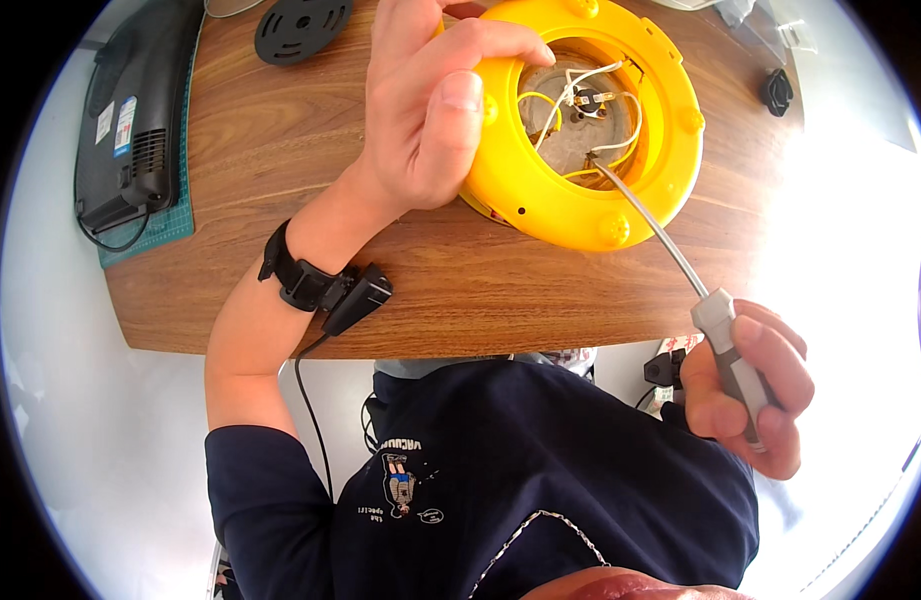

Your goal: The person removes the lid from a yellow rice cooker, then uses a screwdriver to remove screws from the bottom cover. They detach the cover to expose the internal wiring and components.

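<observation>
A round yellow appliance base (670,160) is tipped so its underside faces me, with a wide opening in the middle. Inside the opening, white and yellow wires (635,115) run around a metal disc (568,140) with a small black part at its centre. My left hand (425,110) grips the base's left rim, thumb and index finger on the yellow plastic. In my right hand (750,385) is a screwdriver (717,318) with a grey handle. Its long metal shaft slants up and left into the opening, the tip by the disc's lower edge; contact there I cannot tell.
A black slotted round cover (302,28) lies at the far left of the wooden table (280,140). Left of it, a black appliance (130,120) rests on a green cutting mat (178,215). Far right are a small black part (776,92) and clear plastic packaging (752,30).
</observation>
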A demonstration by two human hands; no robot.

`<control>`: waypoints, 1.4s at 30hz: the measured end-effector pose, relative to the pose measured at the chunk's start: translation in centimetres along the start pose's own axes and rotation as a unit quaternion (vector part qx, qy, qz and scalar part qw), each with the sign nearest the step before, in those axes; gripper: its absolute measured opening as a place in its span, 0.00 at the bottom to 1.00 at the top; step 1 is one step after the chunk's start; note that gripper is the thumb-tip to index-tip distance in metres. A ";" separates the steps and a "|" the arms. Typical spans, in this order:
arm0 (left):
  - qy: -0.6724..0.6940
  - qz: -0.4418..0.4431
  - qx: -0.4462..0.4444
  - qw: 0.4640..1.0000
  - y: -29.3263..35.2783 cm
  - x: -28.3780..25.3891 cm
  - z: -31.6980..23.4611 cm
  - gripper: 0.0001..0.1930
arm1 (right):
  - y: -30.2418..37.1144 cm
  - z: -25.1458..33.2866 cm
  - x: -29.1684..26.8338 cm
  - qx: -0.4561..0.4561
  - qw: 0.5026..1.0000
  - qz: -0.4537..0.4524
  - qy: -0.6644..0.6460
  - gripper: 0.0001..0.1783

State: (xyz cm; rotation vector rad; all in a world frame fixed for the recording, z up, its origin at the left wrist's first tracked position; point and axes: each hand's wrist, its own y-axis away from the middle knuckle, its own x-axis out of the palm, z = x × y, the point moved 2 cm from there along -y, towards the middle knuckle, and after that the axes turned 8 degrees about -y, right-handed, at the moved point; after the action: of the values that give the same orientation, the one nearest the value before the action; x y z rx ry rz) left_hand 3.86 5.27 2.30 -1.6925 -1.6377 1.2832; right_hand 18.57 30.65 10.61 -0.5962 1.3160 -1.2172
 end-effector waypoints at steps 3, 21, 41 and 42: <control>0.003 -0.001 -0.016 1.000 -0.5 -0.1 -0.9 0.30 | 0.1 0.4 -0.1 0.022 1.000 0.004 0.016 0.19; -0.016 0.004 0.003 1.000 -0.1 -0.1 -0.1 0.30 | -2.0 0.9 -0.4 0.060 0.997 0.028 0.045 0.17; -0.008 0.004 -0.017 1.000 -0.5 -0.1 -1.1 0.30 | -1.4 2.3 1.1 0.067 0.995 0.040 0.056 0.21; -0.008 0.003 -0.011 1.000 -0.6 -0.1 -1.1 0.30 | -1.2 2.4 1.2 0.070 0.995 0.037 0.052 0.22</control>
State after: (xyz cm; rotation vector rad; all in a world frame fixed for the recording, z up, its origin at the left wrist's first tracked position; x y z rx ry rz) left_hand 4.54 5.59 3.32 -1.7048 -1.6636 1.2888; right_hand 20.20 28.50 11.77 -0.3849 1.3151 -1.2825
